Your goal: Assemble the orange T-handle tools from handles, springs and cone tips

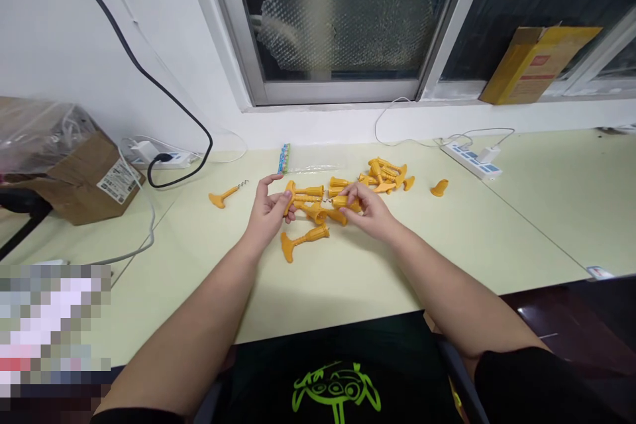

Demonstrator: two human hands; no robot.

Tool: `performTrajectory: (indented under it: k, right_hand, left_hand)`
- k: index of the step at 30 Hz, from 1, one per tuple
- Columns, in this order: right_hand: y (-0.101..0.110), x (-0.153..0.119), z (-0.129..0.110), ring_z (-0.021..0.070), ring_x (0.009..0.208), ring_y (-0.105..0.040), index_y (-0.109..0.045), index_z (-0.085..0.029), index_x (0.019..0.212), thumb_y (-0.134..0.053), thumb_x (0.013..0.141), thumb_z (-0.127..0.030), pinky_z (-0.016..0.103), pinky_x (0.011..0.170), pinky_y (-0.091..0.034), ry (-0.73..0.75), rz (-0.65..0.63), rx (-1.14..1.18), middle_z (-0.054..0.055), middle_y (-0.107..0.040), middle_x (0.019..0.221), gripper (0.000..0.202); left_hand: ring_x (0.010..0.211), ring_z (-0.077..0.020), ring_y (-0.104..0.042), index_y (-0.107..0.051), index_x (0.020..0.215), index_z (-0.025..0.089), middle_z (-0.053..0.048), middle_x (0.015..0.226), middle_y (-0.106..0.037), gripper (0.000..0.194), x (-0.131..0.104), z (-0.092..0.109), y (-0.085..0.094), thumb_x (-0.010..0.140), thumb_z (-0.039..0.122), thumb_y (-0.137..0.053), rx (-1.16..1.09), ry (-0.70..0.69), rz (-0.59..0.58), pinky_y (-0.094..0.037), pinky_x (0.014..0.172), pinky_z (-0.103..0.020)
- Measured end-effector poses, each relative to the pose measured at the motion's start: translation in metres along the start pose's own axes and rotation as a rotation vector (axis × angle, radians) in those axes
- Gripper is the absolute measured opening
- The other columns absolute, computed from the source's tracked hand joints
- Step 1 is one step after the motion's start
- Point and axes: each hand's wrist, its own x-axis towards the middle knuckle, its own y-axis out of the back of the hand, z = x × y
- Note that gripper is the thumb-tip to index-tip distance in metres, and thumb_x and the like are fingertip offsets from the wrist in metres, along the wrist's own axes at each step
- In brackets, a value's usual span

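Corkscrew point(223, 197) lies sleeveless leftmost on the worktop point(189, 232). Left hand point(271, 209)'s grip pinches a second corkscrew point(305, 198); nearer the body, one sleeved unit point(314, 234) looks complete. Right hand point(368, 210)'s grip pinches a sleeve point(338, 202), not yet joined; the yellow heap point(385, 187) beyond seems left.

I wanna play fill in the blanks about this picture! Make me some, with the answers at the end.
Of the left hand and the right hand, the one nearer the lone piece with a bare screw is the ____ hand.
The yellow piece in the left hand points toward the ____ hand.
The yellow carton leans against the ____.
The green drawing is on a shirt coloured ____.

Missing words: left; right; window; black.
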Motion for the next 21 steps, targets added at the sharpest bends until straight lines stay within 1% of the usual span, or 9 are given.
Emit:
performTrajectory:
  k: [2,4,5,8,10,12,14,16,21]
  right_hand:
    - [0.009,0.003,0.002,0.0249,0.105,-0.061,-0.045,-0.024,0.078,-0.064,0.084,-0.030,0.042,0.096,-0.047,0.022,0.073,-0.116,0.008,-0.065,0.104,0.021]
    - [0.023,0.006,0.010,0.0249,0.100,-0.059,-0.050,-0.024,0.082,-0.065,0.081,-0.030,0.042,0.094,-0.047,-0.037,0.176,-0.225,0.007,-0.065,0.100,0.017]
    - [0.032,0.007,0.016,0.0250,0.097,-0.059,-0.055,-0.023,0.090,-0.064,0.080,-0.030,0.041,0.090,-0.047,-0.092,0.231,-0.267,0.007,-0.064,0.101,0.015]
    - [0.065,0.008,0.040,0.0236,0.088,-0.059,-0.062,-0.023,0.115,-0.062,0.076,-0.026,0.040,0.085,-0.048,-0.271,0.338,-0.368,0.007,-0.065,0.103,0.038]
    - [0.088,0.005,0.056,0.0227,0.085,-0.060,-0.067,-0.023,0.109,-0.062,0.074,-0.025,0.040,0.084,-0.048,-0.399,0.381,-0.469,0.007,-0.065,0.103,0.036]
    - [0.109,0.000,0.070,0.0210,0.079,-0.059,-0.067,-0.023,0.103,-0.065,0.071,-0.025,0.039,0.079,-0.048,-0.561,0.405,-0.527,0.006,-0.067,0.100,0.032]
    - [0.123,-0.004,0.079,0.0194,0.074,-0.057,-0.065,-0.022,0.096,-0.068,0.067,-0.024,0.036,0.074,-0.047,-0.692,0.417,-0.552,0.005,-0.067,0.095,0.029]
    - [0.130,-0.007,0.083,0.0185,0.072,-0.055,-0.063,-0.021,0.089,-0.070,0.064,-0.021,0.035,0.070,-0.046,-0.770,0.434,-0.559,0.005,-0.067,0.089,0.025]
    - [0.129,-0.007,0.082,0.0188,0.072,-0.056,-0.063,-0.021,0.080,-0.071,0.061,-0.016,0.034,0.069,-0.048,-0.869,0.413,-0.573,0.005,-0.065,0.083,0.021]
  left_hand:
    - [0.054,-0.0130,-0.062,-0.051,0.128,0.024,0.003,0.069,-0.065,0.047,0.006,-0.001,0.010,0.092,0.050,-0.066,0.028,-0.007,0.040,-0.051,0.055,-0.024]
    - [0.060,-0.0136,-0.064,-0.054,0.126,0.023,0.001,0.072,-0.067,0.043,0.013,-0.003,0.025,0.092,0.046,-0.065,0.094,-0.028,0.128,-0.055,0.063,-0.027]
    - [0.065,-0.0143,-0.066,-0.052,0.130,0.024,0.001,0.074,-0.068,0.045,0.017,-0.005,0.034,0.092,0.043,-0.066,0.136,-0.043,0.195,-0.056,0.068,-0.029]
    - [0.082,-0.0167,-0.070,-0.051,0.138,0.024,-0.002,0.089,-0.072,0.049,0.027,-0.012,0.063,0.092,0.035,-0.062,0.268,0.007,0.411,-0.056,0.080,-0.031]
    - [0.087,-0.0180,-0.070,-0.052,0.139,0.023,-0.004,0.096,-0.073,0.052,0.031,-0.018,0.083,0.089,0.029,-0.061,0.316,0.071,0.534,-0.056,0.082,-0.032]
    - [0.083,-0.0190,-0.070,-0.057,0.135,0.023,-0.003,0.092,-0.071,0.051,0.034,-0.025,0.102,0.085,0.027,-0.061,0.368,0.151,0.605,-0.057,0.081,-0.033]
    - [0.081,-0.0209,-0.071,-0.062,0.127,0.022,-0.003,0.088,-0.069,0.047,0.035,-0.031,0.118,0.080,0.026,-0.064,0.441,0.250,0.628,-0.059,0.079,-0.035]
    - [0.081,-0.0230,-0.073,-0.064,0.120,0.021,-0.006,0.094,-0.070,0.045,0.035,-0.037,0.130,0.075,0.024,-0.067,0.502,0.329,0.630,-0.060,0.077,-0.037]
    - [0.083,-0.0292,-0.074,-0.063,0.115,0.021,-0.012,0.100,-0.075,0.048,0.032,-0.042,0.145,0.068,0.025,-0.072,0.701,0.534,0.597,-0.059,0.076,-0.043]
